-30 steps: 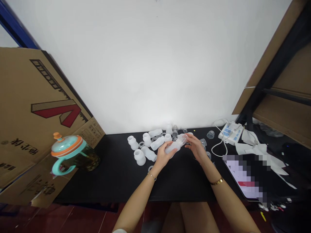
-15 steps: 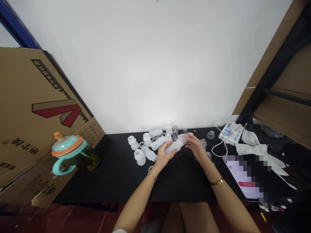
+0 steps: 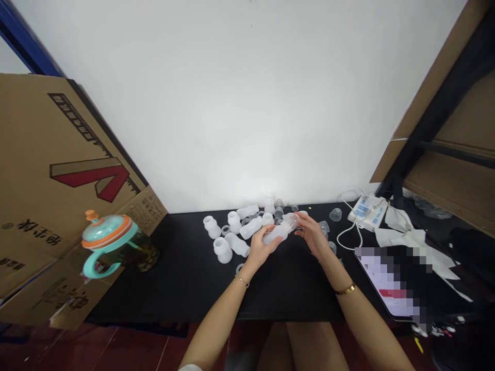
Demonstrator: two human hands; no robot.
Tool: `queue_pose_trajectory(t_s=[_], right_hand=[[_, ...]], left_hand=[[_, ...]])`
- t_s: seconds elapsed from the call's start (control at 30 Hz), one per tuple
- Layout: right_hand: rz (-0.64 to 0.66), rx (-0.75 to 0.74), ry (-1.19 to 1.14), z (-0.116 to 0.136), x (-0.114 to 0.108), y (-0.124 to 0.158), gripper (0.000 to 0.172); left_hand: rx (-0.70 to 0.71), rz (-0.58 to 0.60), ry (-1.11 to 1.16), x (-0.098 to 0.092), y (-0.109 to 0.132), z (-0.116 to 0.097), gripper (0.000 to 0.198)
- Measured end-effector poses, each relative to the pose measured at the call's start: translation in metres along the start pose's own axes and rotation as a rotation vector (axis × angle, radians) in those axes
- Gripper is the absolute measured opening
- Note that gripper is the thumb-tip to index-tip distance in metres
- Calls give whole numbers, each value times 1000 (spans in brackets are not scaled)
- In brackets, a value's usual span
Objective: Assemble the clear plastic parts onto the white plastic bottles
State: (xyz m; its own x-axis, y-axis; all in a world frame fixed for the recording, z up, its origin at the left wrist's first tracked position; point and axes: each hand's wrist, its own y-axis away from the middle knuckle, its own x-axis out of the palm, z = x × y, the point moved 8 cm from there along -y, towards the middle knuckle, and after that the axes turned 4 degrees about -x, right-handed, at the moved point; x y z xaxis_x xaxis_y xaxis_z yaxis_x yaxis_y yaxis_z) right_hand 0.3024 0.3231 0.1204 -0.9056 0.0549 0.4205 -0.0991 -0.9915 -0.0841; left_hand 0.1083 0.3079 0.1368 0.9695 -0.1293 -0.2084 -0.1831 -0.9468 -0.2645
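Observation:
My left hand [image 3: 258, 248] is wrapped round the body of a frosted white plastic bottle [image 3: 277, 233], held tilted above the black table [image 3: 185, 278]. My right hand [image 3: 312, 234] is pinched at the bottle's clear neck end [image 3: 292, 222], fingers closed on it. Several more white bottles [image 3: 232, 237] lie and stand just left of my hands. Small clear caps [image 3: 334, 213] and rings are scattered behind and right of my hands.
A teal and orange lidded jug [image 3: 112, 245] stands at the table's left, against a large cardboard box [image 3: 58, 170]. A white power strip [image 3: 366, 210] with cable, white cloth [image 3: 406, 234] and a blurred flat item [image 3: 390, 278] lie at the right. A shelf frame [image 3: 441, 113] rises far right.

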Motion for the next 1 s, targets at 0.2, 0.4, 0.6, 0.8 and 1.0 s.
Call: queue_pose_trajectory(t_s=[0.2, 0.4, 0.6, 0.8, 1.0], right_hand=[[6, 0, 9, -1, 0, -1, 32], [9, -1, 10, -2, 0, -1, 33], [21, -6, 6, -3, 0, -1, 32], [25, 9, 8, -4, 2, 0, 32], [37, 1, 9, -4, 2, -1, 32]], left_hand=[[5, 1, 10, 0, 0, 2, 41], [7, -2, 10, -1, 0, 1, 40], [3, -3, 25, -1, 0, 0, 39], [1, 2, 14, -1, 1, -3, 38], [5, -2, 21, 0, 1, -2, 39]])
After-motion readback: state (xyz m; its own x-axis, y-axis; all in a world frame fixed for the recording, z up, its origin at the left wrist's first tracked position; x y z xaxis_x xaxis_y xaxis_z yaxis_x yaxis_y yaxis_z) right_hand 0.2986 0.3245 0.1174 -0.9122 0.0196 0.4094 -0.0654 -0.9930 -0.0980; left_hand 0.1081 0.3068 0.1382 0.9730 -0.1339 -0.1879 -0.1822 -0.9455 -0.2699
